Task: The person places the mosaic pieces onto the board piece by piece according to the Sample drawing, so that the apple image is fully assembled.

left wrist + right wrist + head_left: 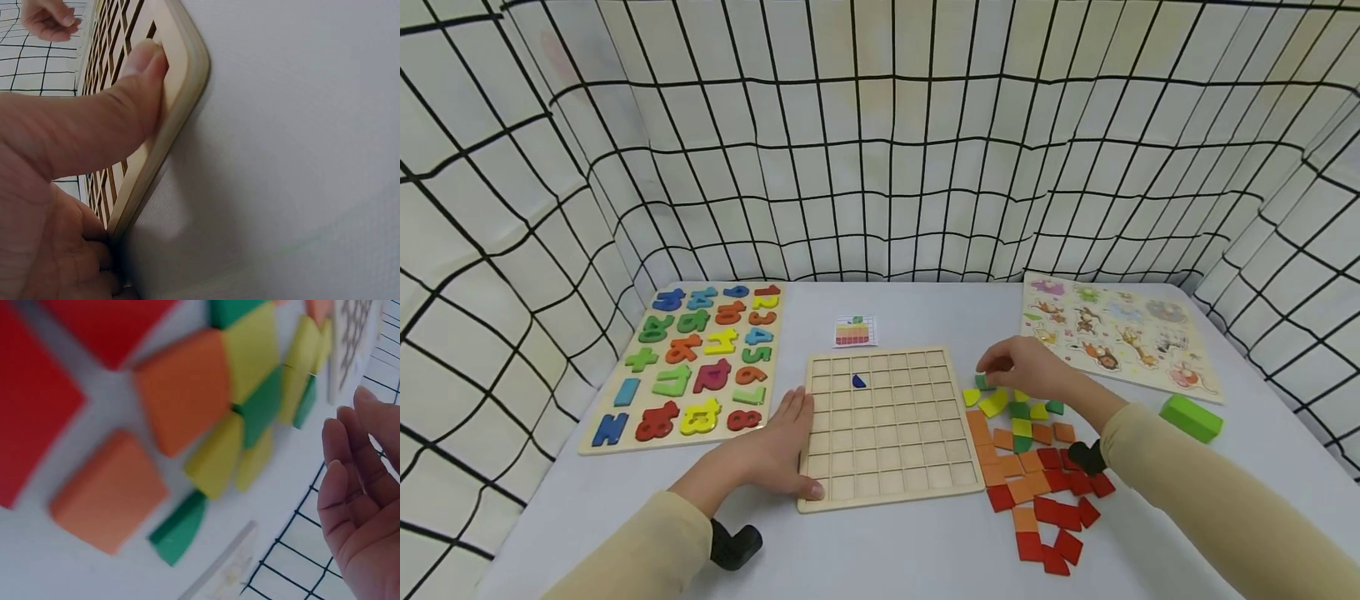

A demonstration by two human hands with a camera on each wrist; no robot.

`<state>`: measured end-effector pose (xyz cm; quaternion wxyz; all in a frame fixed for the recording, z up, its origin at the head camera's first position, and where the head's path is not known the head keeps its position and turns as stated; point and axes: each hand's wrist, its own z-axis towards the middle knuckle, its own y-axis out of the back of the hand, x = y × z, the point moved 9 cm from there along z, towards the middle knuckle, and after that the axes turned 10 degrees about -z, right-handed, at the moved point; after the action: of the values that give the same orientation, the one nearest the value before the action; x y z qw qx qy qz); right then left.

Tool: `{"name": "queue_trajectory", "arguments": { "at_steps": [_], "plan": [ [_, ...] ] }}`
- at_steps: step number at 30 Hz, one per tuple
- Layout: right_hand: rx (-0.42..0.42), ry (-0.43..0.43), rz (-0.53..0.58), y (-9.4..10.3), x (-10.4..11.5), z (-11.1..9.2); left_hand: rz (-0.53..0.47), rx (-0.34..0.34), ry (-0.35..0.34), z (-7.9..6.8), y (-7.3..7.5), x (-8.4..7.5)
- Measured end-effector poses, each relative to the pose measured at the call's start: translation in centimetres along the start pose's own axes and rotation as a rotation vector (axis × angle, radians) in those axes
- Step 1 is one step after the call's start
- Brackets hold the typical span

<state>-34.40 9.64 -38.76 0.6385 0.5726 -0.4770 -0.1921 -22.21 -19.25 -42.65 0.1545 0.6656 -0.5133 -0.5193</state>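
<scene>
A square wooden grid board (887, 497) lies on the table, with one dark blue rounded piece (858, 381) in its upper rows. My left hand (778, 446) rests along the board's left edge; its thumb (140, 69) presses on the near corner. Just right of the board, my right hand (1026, 367) hovers with bent fingers above a green piece (983, 382). No piece shows between the fingers in the right wrist view, where yellow pieces (215, 456) and orange pieces (184, 390) lie close by.
A number puzzle board (677, 443) lies at left, an animal picture board (1157, 379) at back right. Beyond the grid board is a small pattern card (855, 332). Red pieces (1056, 511) lie front right, a green block (1191, 418) farther right. Black netting surrounds the table.
</scene>
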Motion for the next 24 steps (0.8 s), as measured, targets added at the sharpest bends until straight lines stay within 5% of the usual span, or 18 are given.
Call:
{"name": "queue_trajectory", "arguments": {
  "at_steps": [9,18,24],
  "plan": [
    [0.014,0.115,-0.112,-2.5,2.1,-0.1,-0.015,-0.005,-0.016,-0.1,0.0,-0.1],
    [0.002,0.114,-0.209,-3.1,2.7,0.2,-0.005,-0.003,-0.005,-0.3,-0.1,-0.1],
    [0.01,0.095,-0.156,-2.7,2.2,-0.1,0.0,-0.004,-0.006,-0.3,0.0,-0.1]
  ]
}}
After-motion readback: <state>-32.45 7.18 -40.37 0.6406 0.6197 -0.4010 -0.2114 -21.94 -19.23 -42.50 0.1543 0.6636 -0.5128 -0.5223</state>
